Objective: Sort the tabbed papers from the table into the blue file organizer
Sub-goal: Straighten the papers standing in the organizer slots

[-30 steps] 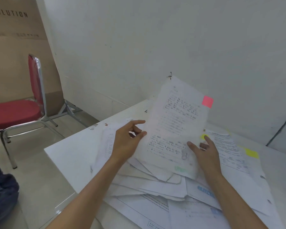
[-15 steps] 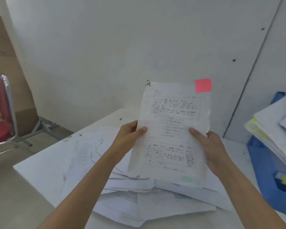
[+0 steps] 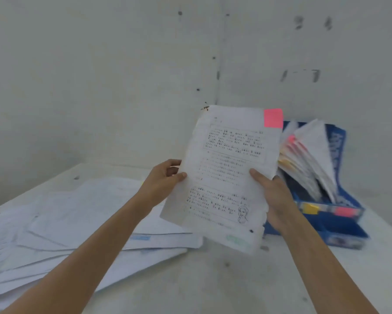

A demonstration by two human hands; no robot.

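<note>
Pink tab (image 3: 273,118): it sits at the sheet's 1 o'clock corner.
Sheet (image 3: 226,177): you hold it upright in the air over the table (image 3: 213,279), not yet filed.
Left hand (image 3: 162,182): you pinch the 9 o'clock edge, thumb on the front.
Right hand (image 3: 274,198): you grip the 4 o'clock edge, thumb in front, fingers behind.
Organizer (image 3: 339,225): it stands at 3 o'clock of the sheet, its filed papers (image 3: 308,159) leaning and fanned.
Risk: pushed in without parting them, the thin sheet could buckle or land among the wrong colour.
Pile (image 3: 77,223): it lies at 8 o'clock, unsorted.
Change: half a second ago the organizer only edged in at 3 o'clock and a chair showed; your grip is unchanged.
</note>
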